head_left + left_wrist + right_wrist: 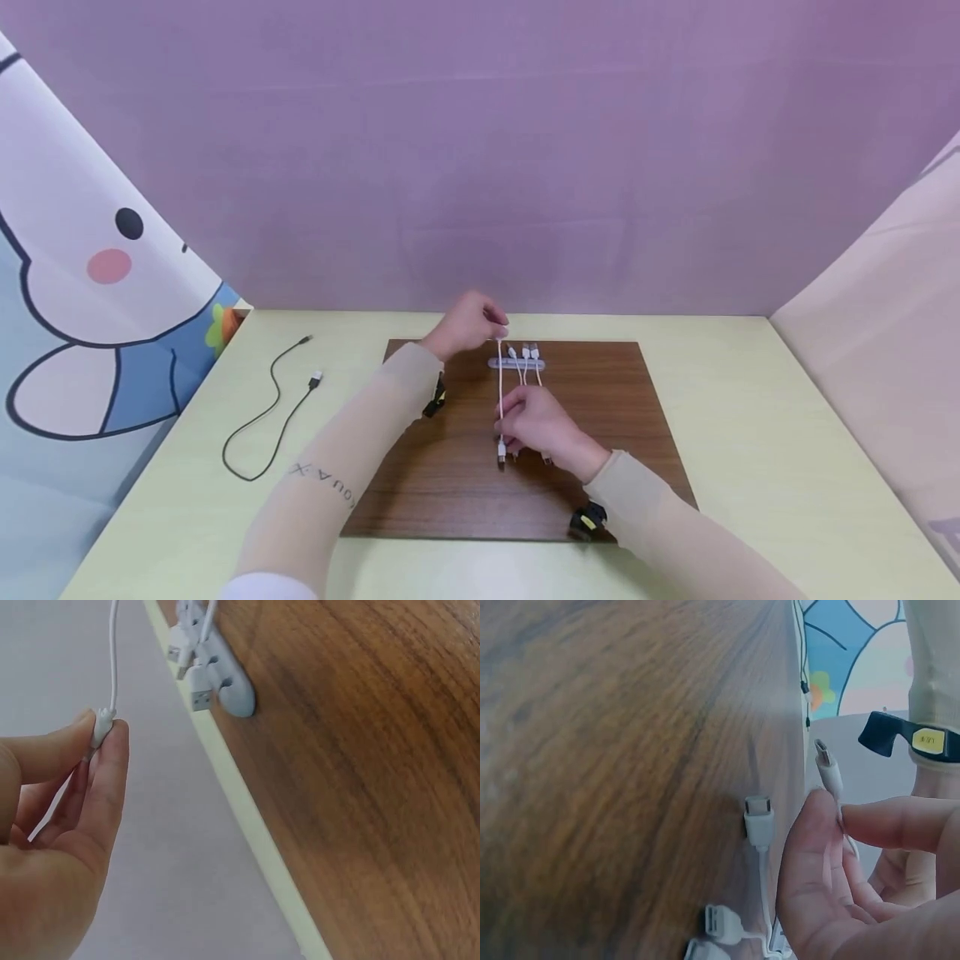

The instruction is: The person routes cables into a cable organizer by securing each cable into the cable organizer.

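Observation:
A short white charging cable is stretched between my two hands above the brown wooden board. At the far edge, my left hand pinches the white plug at one end, thumb against fingers. Nearer me, my right hand pinches the cable just behind its other plug, whose metal tip sticks out past the fingers. Right of the taut cable, a grey cable holder lies on the board. Other white cables sit in its slots, their lower parts partly hidden by my right hand.
The wooden board lies on a pale yellow table. On the table to the left, a black USB cable lies in a loose loop. Behind the table stands a purple backdrop, and a cartoon-print cloth hangs at the left.

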`<state>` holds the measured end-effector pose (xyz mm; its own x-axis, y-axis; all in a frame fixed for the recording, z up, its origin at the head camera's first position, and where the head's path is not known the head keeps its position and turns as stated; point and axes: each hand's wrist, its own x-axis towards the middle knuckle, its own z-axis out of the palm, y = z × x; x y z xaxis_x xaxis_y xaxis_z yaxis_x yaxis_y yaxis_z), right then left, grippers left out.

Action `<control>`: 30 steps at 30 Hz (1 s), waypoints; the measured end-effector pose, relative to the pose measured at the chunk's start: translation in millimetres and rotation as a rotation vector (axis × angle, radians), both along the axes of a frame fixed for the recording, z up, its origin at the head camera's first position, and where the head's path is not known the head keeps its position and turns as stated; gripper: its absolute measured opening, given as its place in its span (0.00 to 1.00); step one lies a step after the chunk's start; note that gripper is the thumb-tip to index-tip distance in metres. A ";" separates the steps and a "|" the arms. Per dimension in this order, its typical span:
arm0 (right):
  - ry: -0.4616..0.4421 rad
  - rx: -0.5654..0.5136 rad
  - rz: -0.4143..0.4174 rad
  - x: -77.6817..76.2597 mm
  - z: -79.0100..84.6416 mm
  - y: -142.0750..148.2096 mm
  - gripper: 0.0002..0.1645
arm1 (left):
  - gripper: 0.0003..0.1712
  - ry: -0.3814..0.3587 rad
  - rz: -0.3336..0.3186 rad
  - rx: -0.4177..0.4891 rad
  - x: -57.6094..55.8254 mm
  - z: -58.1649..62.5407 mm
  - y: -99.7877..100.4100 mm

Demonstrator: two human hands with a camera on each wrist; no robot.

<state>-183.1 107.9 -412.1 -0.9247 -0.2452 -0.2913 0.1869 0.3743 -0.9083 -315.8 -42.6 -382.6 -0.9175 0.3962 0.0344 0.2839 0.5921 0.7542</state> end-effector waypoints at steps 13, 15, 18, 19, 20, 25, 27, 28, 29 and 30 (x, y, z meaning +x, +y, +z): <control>0.184 0.344 0.107 5.9 3.4 -1.3 0.04 | 0.09 -0.007 0.023 -0.054 -5.3 -19.7 12.4; 0.189 0.382 0.114 6.3 4.9 -1.1 0.02 | 0.09 -0.004 0.030 -0.063 -5.5 -22.3 14.4; 0.188 0.419 0.129 6.6 5.8 -0.1 0.03 | 0.09 -0.012 0.040 -0.075 -5.9 -27.3 17.0; 0.181 0.430 0.131 6.6 5.9 0.1 0.04 | 0.09 -0.013 0.044 -0.079 -6.0 -28.8 17.9; 0.173 0.436 0.133 6.6 5.8 0.6 0.06 | 0.09 -0.009 0.047 -0.085 -6.2 -30.5 18.7; 0.145 0.450 0.139 6.3 4.6 1.7 0.09 | 0.08 -0.011 0.066 -0.098 -6.9 -36.7 21.2; 0.139 0.458 0.139 6.3 4.7 1.9 0.10 | 0.08 -0.019 0.071 -0.101 -6.7 -38.1 21.8; 0.138 0.463 0.142 6.3 4.9 1.8 0.11 | 0.08 -0.021 0.071 -0.105 -6.8 -38.7 21.9; 0.136 0.471 0.143 6.4 5.4 1.6 0.11 | 0.09 -0.025 0.072 -0.107 -6.7 -39.1 21.9; 0.138 0.476 0.144 6.6 5.8 1.4 0.11 | 0.09 -0.025 0.072 -0.109 -6.7 -39.3 21.8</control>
